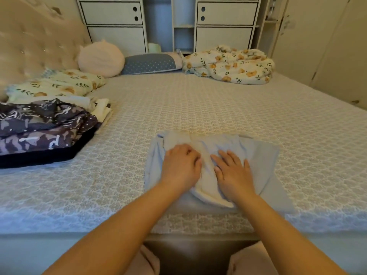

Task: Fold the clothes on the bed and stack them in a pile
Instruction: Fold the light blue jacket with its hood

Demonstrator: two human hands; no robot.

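Both hands lie on a pale blue garment (214, 167) near the front edge of the bed (198, 108). The left hand (181, 165) has its fingers curled down into the cloth, and it seems to be bunching or pinching a fold there, though the fingertips are hidden and a firm grip cannot be confirmed. The right hand (232, 171) lies flat with its fingers spread, pressing the fabric down just beside the left.

The garment is partly folded: a lighter inner layer shows between the wrists, and the outer edges already form a rough rectangle. The step in hand looks like smoothing and tightening one fold before the next is made. The next move probably calls for a grip on one end of the garment, a fold across itself, a flattening press, and then a carry to the pile (43, 128) of dark patterned clothes, which sits well apart at the left of the bed.

Beyond that pile lies a folded floral piece (57, 84), and a round pink cushion (101, 59) and a blue dotted pillow (151, 63) rest by the headboard. A crumpled floral cloth (230, 64) lies at the far right; it may be bedding or a further item for folding. The path from garment to pile runs over bare sheet. White cabinets (224, 22) stand behind the bed.
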